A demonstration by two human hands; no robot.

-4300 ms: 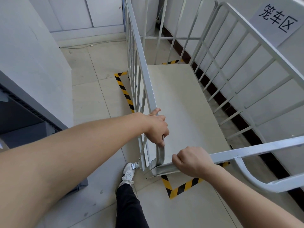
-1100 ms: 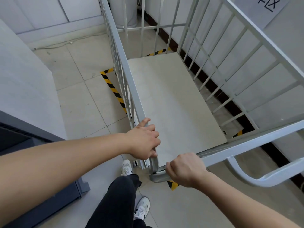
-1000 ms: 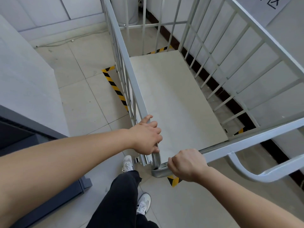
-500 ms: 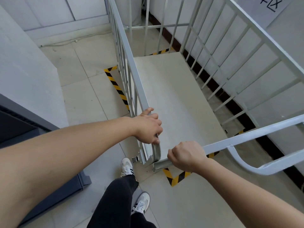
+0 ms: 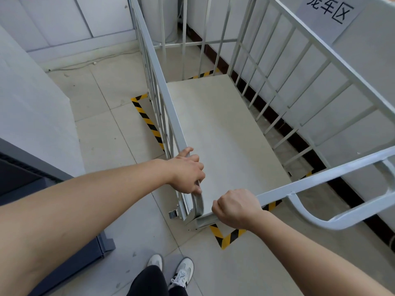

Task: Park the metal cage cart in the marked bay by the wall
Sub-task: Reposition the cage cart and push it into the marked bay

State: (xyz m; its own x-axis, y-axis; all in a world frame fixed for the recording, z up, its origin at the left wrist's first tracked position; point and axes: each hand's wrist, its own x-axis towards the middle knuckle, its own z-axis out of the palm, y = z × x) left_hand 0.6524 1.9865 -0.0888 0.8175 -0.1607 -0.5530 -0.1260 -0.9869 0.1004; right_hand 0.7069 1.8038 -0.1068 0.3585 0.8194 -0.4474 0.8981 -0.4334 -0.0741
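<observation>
The metal cage cart [image 5: 224, 133], grey-white with barred sides and a flat beige deck, stands beside the right-hand wall. Yellow-and-black floor tape [image 5: 147, 120] marks the bay; strips show along the cart's left side, at the far end and at the near corner [image 5: 227, 237]. The cart's near-left corner sits just inside that near corner tape. My left hand [image 5: 187, 171] grips the top rail of the cart's left side near its curved end. My right hand [image 5: 235, 208] is closed around the near end rail.
A paper sign [image 5: 329, 10] with black characters hangs on the right wall above the cart. A grey wall corner [image 5: 36, 116] and a dark cabinet [image 5: 70, 255] stand at my left. A cable [image 5: 89, 64] runs along the far skirting. My two shoes [image 5: 171, 269] are on the tiled floor.
The cart has rolled forward a little, uncovering more of the near corner tape. Both feet now stand side by side behind it. Both hands keep their grips.
</observation>
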